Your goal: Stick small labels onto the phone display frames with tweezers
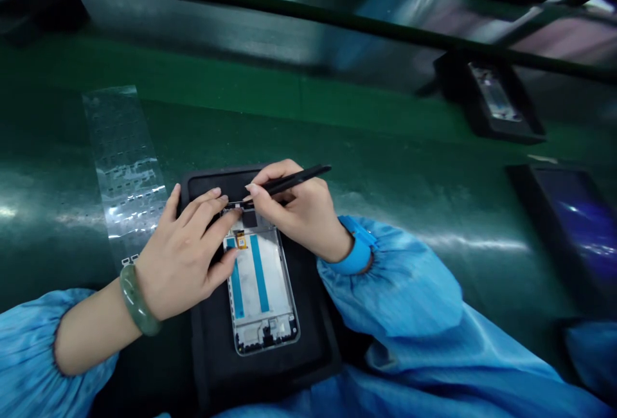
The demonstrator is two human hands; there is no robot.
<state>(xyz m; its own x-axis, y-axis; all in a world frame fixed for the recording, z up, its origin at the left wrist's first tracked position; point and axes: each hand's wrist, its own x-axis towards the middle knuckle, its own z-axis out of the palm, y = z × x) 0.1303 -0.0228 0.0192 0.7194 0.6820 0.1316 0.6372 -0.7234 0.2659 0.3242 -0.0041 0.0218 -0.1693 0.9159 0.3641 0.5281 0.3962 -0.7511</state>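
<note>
An opened phone housing [247, 296] with two blue strips lies in a black tray [313, 347]. My left hand [180, 254] rests over the housing's upper left, fingers spread and fingertips at its top edge. Pinched in my right hand [308, 218] is a pair of black tweezers [303, 177], its tip pointing down at the top of the housing. A small orange flex cable [241, 241] shows beside my left thumb. Whatever lies right under the tweezers' tip is too small to make out.
A clear plastic sheet with small labels [123, 161] lies on the green bench left of the tray. At the right, a black tray [533, 128] holds another phone housing [496, 93]. Nearer stands a dark tray with a bluish screen [578, 212]. A rail [289, 13] crosses behind.
</note>
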